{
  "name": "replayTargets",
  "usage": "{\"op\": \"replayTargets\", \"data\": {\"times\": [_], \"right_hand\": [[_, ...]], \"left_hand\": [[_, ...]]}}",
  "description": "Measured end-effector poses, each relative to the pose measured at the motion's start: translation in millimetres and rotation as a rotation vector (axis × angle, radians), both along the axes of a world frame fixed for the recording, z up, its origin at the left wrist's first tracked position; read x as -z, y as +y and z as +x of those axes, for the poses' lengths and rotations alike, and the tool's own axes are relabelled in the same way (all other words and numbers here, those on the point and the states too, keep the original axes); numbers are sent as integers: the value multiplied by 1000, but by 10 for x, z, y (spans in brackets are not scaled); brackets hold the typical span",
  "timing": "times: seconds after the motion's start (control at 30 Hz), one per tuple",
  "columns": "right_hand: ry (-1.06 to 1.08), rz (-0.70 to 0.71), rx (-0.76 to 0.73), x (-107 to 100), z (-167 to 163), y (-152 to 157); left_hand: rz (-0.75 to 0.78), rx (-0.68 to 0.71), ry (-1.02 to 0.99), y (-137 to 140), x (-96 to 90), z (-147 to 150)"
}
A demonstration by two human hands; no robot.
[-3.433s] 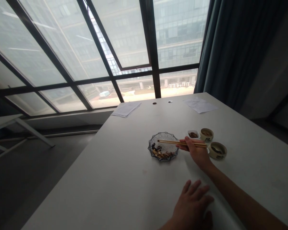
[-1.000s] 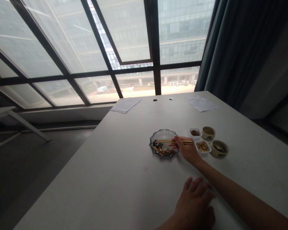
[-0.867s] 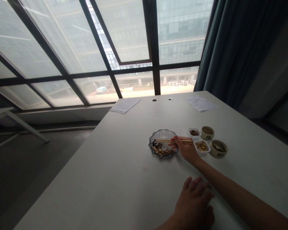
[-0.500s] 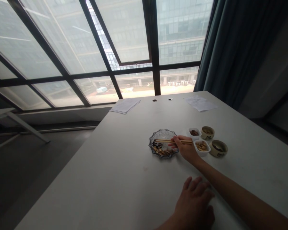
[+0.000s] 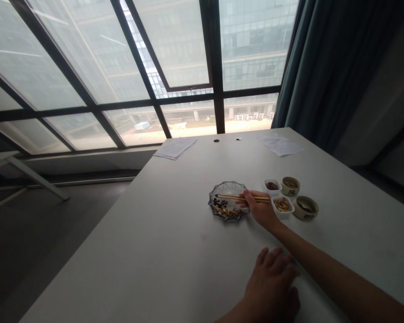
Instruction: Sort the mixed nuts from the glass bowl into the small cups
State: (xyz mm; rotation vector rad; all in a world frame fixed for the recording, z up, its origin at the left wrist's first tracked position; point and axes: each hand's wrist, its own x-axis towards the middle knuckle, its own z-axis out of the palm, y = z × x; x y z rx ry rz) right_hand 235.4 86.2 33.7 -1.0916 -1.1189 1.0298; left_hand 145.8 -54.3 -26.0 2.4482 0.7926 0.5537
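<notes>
My right hand (image 5: 258, 207) is closed round a pair of wooden chopsticks (image 5: 230, 197), held over a clear glass dish (image 5: 234, 185) with a wavy rim. Their tips hover at the dish's left side; a small dark piece seems to be at the tips. Dark and brown bits of food (image 5: 227, 211), too small to name, lie in the near part of the dish. Closer to me, my left hand (image 5: 272, 280) lies on the white table with its fingers apart, holding nothing.
Right of the dish stand a white tub (image 5: 272, 186) of dark brown pieces, a white tub (image 5: 283, 206) of pale nut-like pieces, and two brown bowls (image 5: 290, 185) (image 5: 306, 208). Papers (image 5: 175, 148) (image 5: 280, 144) lie on the table's far side. Windows and a dark curtain (image 5: 309, 76) rise beyond.
Almost nothing differs. The chopstick tips have moved very slightly within the dish area, and the left hand stays where it was.
</notes>
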Motion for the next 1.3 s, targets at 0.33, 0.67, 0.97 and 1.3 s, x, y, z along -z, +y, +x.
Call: {"op": "replayTargets", "data": {"times": [0.33, 0.67, 0.97, 1.3], "right_hand": [[19, -5, -18, 30, -11, 24], [-1, -4, 34, 32, -32, -10], [1, 17, 94, -58, 66, -71], [-164, 36, -7, -42, 189, -138]], "left_hand": [[-17, 6, 19, 5, -61, -6], [-11, 4, 25, -1, -54, -11], [-20, 1, 27, 12, -69, -11], [-13, 6, 15, 12, -37, -15]]}}
